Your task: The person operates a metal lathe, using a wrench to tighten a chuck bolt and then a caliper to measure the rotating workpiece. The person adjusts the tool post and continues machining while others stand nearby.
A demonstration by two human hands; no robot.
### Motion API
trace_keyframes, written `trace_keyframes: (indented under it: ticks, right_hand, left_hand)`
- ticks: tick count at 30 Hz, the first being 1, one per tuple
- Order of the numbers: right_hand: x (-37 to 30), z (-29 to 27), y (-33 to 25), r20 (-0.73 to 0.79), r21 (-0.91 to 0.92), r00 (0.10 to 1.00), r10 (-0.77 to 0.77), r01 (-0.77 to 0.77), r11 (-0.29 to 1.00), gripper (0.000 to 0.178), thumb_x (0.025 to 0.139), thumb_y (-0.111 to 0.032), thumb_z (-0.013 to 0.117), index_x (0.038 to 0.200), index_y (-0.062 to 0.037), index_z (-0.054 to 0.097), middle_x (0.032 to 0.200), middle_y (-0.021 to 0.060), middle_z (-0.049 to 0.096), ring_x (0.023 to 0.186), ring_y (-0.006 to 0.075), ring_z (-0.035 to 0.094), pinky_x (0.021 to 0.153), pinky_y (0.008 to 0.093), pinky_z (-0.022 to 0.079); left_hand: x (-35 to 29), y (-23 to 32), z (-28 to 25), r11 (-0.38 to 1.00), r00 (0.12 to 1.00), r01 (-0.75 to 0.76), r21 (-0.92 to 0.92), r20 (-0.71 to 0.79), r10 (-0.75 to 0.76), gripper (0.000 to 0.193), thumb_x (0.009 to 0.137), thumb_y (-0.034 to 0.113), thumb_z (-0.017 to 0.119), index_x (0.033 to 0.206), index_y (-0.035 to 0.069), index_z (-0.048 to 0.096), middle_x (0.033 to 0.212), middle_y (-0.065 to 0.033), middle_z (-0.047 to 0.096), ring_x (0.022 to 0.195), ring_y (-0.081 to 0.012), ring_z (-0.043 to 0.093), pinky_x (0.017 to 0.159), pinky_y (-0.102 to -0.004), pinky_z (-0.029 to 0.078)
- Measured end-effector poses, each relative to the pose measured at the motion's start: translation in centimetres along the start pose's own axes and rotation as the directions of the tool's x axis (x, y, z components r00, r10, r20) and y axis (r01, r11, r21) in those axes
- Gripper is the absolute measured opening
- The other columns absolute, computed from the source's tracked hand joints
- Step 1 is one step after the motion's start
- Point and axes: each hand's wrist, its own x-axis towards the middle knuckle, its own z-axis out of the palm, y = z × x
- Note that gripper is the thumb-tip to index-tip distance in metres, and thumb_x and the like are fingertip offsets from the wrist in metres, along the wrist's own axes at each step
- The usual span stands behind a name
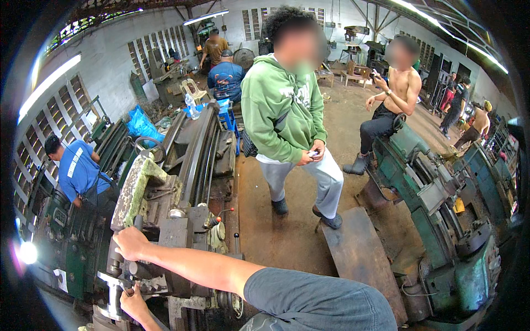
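Lathe (190, 223) apparently being adjusted, my right hand (131, 244) is gripping a handle (138, 222), left hand (134, 304) curling, hold unclear; next likely needing steadiness.

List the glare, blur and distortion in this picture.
Head view: the lamp at lower left flares white; the upper-left tube light looks washed out; blur masks the face of the person in the green hoodie; fisheye bending grows toward the black rim.
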Motion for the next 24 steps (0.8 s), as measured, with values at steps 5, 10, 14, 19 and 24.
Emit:
trace_keyframes:
  ticks: [5,10,14,19,24]
  right_hand:
    - [-0.3,0.2,0.2,-0.022,0.008,1.0,-0.016,0.016,1.0,0.032,0.08,-0.031,0.072,0.083,0.0004,0.067,0.074,0.02,0.068,0.075,0.0381,0.068,0.074,0.048,0.053]
    - [0.0,0.6,0.4,0.013,-0.016,1.0,-0.012,0.012,1.0,0.031,0.083,-0.029,0.069,0.091,0.0005,0.067,0.079,0.019,0.07,0.08,0.0369,0.069,0.075,0.0475,0.053]
    - [0.1,0.6,0.6,-0.011,0.005,0.999,-0.041,0.041,0.999,0.031,0.083,-0.03,0.069,0.09,0.0001,0.066,0.079,0.019,0.069,0.078,0.0365,0.069,0.074,0.0477,0.053]
    - [-0.1,0.2,0.3,0.04,-0.046,0.999,-0.014,0.016,0.999,0.032,0.083,-0.031,0.069,0.09,0.0002,0.067,0.079,0.0186,0.069,0.078,0.0366,0.069,0.074,0.0474,0.052]
    - [-0.2,0.1,0.1,0.034,-0.028,0.999,-0.015,0.016,0.999,0.029,0.082,-0.028,0.067,0.09,0.0005,0.067,0.079,0.0189,0.069,0.078,0.0368,0.069,0.073,0.0474,0.053]
  left_hand:
    - [0.0,-1.0,0.9,0.988,1.0,-0.003,-0.156,0.024,0.007,0.03,0.077,0.019,0.083,0.077,-0.006,0.065,0.071,-0.0169,0.065,0.065,-0.0298,0.061,0.063,-0.0411,0.047]
    - [-0.1,-1.7,0.9,0.952,0.991,-0.121,-0.282,0.014,0.13,0.022,0.08,0.008,0.078,0.075,-0.005,0.061,0.067,-0.0139,0.059,0.06,-0.0262,0.053,0.059,-0.0401,0.043]
    - [0.4,-2.0,0.5,0.951,0.976,-0.191,-0.245,0.054,0.21,0.018,0.078,0.004,0.077,0.078,-0.006,0.063,0.069,-0.0146,0.061,0.061,-0.0249,0.055,0.061,-0.0374,0.045]
    - [0.9,-2.4,-0.4,0.927,0.962,0.083,-0.367,0.274,0.022,0.021,0.085,0.011,0.075,0.085,-0.01,0.069,0.069,-0.0078,0.065,0.063,-0.013,0.052,0.061,-0.0296,0.043]
    - [0.4,-3.0,0.2,0.872,0.96,0.162,-0.461,0.278,-0.032,0.023,0.088,0.01,0.072,0.09,-0.012,0.067,0.073,-0.005,0.065,0.066,-0.0113,0.052,0.062,-0.0276,0.043]
